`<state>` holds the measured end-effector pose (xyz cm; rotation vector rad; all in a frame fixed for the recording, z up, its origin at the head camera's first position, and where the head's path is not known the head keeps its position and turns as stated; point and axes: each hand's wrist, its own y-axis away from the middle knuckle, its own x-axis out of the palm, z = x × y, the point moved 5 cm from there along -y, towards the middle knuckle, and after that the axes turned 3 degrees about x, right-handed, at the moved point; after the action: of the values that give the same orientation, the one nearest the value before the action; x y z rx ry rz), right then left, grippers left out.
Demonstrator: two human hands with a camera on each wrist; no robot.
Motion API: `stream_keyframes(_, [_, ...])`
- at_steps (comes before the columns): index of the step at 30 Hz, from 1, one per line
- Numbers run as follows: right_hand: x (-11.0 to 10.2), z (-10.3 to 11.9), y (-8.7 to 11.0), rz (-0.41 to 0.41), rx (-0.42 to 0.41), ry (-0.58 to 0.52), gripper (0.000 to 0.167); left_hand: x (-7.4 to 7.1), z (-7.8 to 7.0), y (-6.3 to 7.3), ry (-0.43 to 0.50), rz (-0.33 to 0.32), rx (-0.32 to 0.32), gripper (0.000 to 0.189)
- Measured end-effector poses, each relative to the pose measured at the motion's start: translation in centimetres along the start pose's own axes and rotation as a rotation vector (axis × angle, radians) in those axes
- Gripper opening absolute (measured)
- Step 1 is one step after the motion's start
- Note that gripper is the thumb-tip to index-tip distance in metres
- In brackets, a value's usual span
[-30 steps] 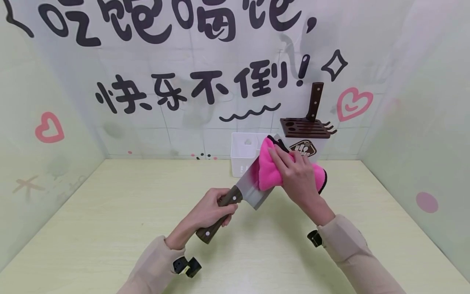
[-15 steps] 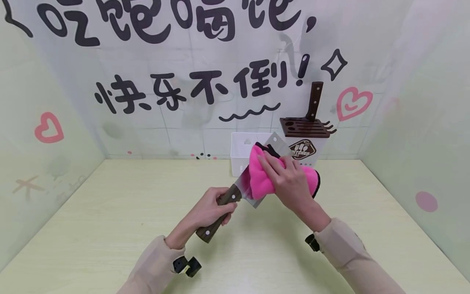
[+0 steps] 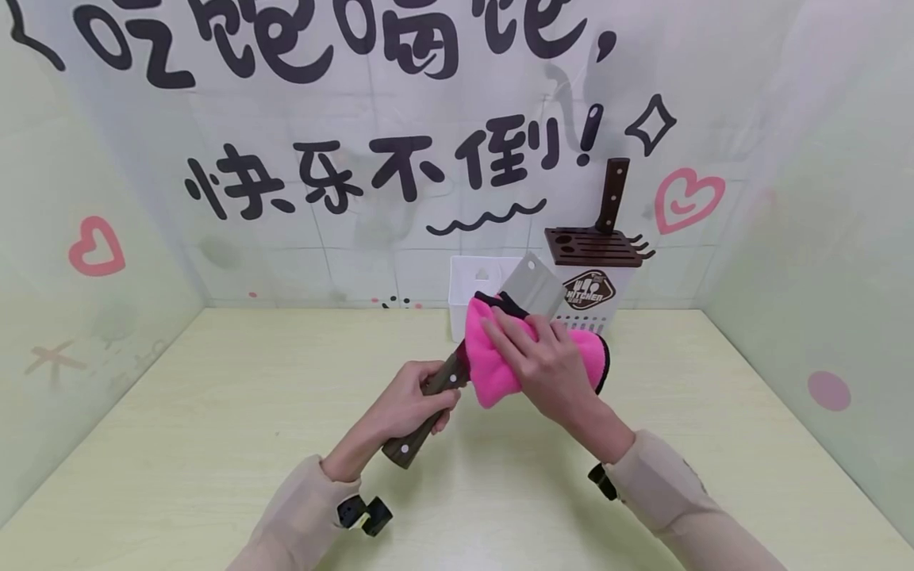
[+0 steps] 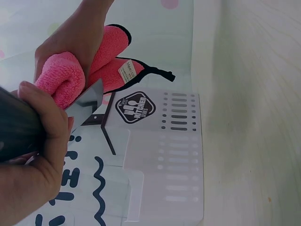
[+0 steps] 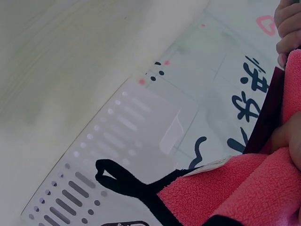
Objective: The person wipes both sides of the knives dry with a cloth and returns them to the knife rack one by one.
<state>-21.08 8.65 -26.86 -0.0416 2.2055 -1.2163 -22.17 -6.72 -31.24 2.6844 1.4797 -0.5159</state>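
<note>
My left hand (image 3: 414, 406) grips the dark wooden handle of a cleaver (image 3: 531, 284), held tilted above the table with its broad blade pointing up and to the right. Against the blade, my right hand (image 3: 546, 369) holds a folded pink towel (image 3: 489, 369) with black edging. The towel covers the part of the blade nearest the handle, while the far end with its small hole shows bare. In the right wrist view, the thumb of that hand presses the towel (image 5: 254, 197) from beneath. The left wrist view has the handle (image 4: 19, 125) dark and close up within the curled fingers.
Against the back wall stands a white knife holder (image 3: 589, 309) with a brown slotted top, and a dark-handled tool (image 3: 612, 194) stands in it. Left of it is a white plastic bin (image 3: 464, 305). Walls flank the pale wooden table (image 3: 236, 396) on both sides.
The towel and my right hand have slid down the blade toward the handle, to the left and nearer me, baring the blade's far end. My left hand has hardly moved.
</note>
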Motion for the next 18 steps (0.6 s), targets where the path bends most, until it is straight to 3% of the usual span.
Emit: stream_keyframes(18, [-0.9,1.9,-0.1,0.035,-0.105,-0.013,0.057,-0.3,-0.4,0.1,0.018,-0.023,0.058,0.007])
